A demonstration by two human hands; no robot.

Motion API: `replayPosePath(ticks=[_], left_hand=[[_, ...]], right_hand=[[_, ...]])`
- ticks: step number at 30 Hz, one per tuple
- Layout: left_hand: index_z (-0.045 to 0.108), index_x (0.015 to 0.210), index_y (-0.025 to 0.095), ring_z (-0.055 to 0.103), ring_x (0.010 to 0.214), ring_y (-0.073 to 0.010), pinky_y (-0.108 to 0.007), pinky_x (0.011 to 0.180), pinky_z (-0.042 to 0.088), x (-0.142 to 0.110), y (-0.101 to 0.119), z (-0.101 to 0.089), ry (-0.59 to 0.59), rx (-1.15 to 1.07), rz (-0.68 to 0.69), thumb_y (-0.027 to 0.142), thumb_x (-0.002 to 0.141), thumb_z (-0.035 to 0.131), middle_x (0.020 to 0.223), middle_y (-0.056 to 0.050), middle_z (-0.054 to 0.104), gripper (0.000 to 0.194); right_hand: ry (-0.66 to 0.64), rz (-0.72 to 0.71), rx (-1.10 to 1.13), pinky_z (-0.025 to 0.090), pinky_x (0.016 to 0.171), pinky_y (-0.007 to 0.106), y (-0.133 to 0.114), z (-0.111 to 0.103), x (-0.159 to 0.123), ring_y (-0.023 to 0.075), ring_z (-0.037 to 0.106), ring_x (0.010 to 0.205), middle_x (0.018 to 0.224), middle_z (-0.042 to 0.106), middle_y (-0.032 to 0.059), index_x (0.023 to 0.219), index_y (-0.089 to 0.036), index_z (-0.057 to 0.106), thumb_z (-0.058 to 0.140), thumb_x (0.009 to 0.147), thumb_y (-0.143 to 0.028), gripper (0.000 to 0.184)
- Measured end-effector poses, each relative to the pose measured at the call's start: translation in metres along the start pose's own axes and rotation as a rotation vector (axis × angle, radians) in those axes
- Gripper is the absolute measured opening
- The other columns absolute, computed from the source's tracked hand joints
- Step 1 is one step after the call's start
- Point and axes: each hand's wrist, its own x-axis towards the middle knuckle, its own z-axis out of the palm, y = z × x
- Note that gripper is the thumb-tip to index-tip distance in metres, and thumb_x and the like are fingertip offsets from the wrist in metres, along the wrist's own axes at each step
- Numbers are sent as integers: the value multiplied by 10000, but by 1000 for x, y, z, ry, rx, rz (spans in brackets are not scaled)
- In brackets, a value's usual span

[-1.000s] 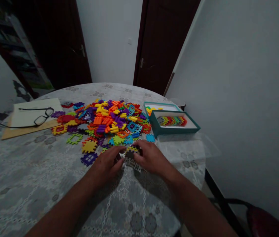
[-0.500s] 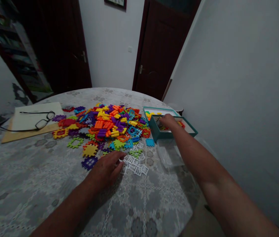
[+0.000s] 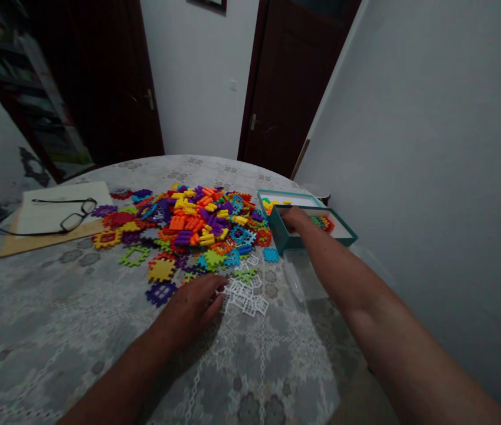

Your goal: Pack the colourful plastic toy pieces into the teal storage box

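My left hand (image 3: 197, 300) rests low over the table, its thumb and fingers apart, at the left edge of several white window-frame pieces (image 3: 248, 295). Its fingertips are close to those pieces; whether they touch is unclear. My right hand (image 3: 293, 217) reaches down into the near teal box (image 3: 310, 242), and the front wall and the hand itself hide its fingers. Colourful toothed plastic pieces (image 3: 323, 224) lie in that box, right of the hand. A big heap of building pieces (image 3: 206, 218) in orange, yellow, purple and blue spreads beyond my left hand.
Behind the near box stands a second teal-rimmed tray (image 3: 292, 195) with yellow and green pieces. A clear plastic container (image 3: 305, 277) lies in front of the box, under my right forearm. Eyeglasses (image 3: 72, 221) sit on paper (image 3: 46, 198) at the left. A wall (image 3: 431, 147) rises at the right.
My right hand has sunk deeper into the box and shifted slightly left, showing more of the coloured pieces. The left hand has barely moved; its fingertips lie at the white pieces' edge.
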Motion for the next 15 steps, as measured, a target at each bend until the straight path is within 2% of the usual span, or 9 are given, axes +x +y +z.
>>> replayPosePath(ticks=[4,8,11,13,15], left_hand=[[748,1220,235,790,972,-266,-412,924,618,0,1,-1,8,3,-1,310,1040,533,1117,-112,816,291],[748,1230,229,793,978,-273,-424,923,626,0,0,-1,-3,13,5,307,1034,539,1114,-115,816,297],[752,1227,227,794,979,-269,-413,923,632,-1,-2,2,5,17,22,312,1033,537,1125,-119,819,302],[756,1222,231,793,973,-263,-399,918,633,-1,-3,3,14,21,28,312,1032,544,1124,-117,824,296],[760,1212,235,792,980,-262,-396,925,632,-1,-2,2,27,28,21,313,1035,546,1118,-112,829,289]], right_hand=[[1,-42,-23,569,723,249,4,-5,-1,244,801,804,834,818,181,1084,-45,820,839,945,-388,370],[57,-125,-72,560,888,267,13,-21,3,305,785,1127,1154,822,251,1204,-22,820,720,993,-242,321],[53,-212,-103,520,979,238,16,-31,0,280,726,1271,1289,808,187,1243,-106,843,697,965,-175,321],[5,-261,-117,519,957,219,17,-31,-6,249,745,1204,1233,834,125,1190,-168,873,715,940,-166,295],[-63,-292,-132,537,890,227,18,-28,-14,225,776,1032,1096,858,79,1131,-202,889,746,914,-172,262]])
